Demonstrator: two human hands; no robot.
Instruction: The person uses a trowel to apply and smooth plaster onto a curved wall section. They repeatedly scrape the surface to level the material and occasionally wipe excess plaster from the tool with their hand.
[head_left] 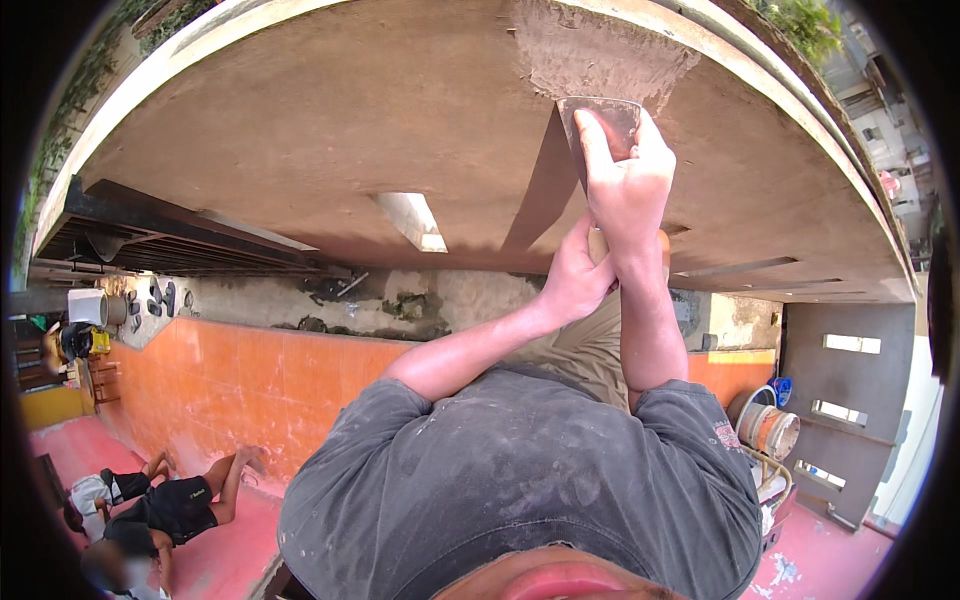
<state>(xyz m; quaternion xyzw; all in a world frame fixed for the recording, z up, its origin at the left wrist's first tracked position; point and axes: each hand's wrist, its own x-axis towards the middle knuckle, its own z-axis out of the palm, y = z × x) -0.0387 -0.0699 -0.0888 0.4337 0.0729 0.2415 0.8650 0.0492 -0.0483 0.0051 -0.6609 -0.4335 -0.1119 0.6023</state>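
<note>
A wide flat metal scraper (612, 113) is pressed against the brown wall (330, 130) in front of me, its edge at a rougher, lighter patch of filler (590, 55). My right hand (632, 180) is closed on the scraper, with the thumb and fingers spread over its blade. Just below, my left hand (580, 265) is closed near my right wrist, around a pale piece that looks like the scraper's handle; most of it is hidden. A dark triangular shadow falls on the wall left of the blade.
Slots (412, 220) pierce the wall, and a dark metal grille (170, 235) stands at left. Behind me runs an orange low wall (270, 380). Two people (170, 505) are on the pink floor at lower left. Buckets (768, 430) stand at right by a grey slotted panel (840, 400).
</note>
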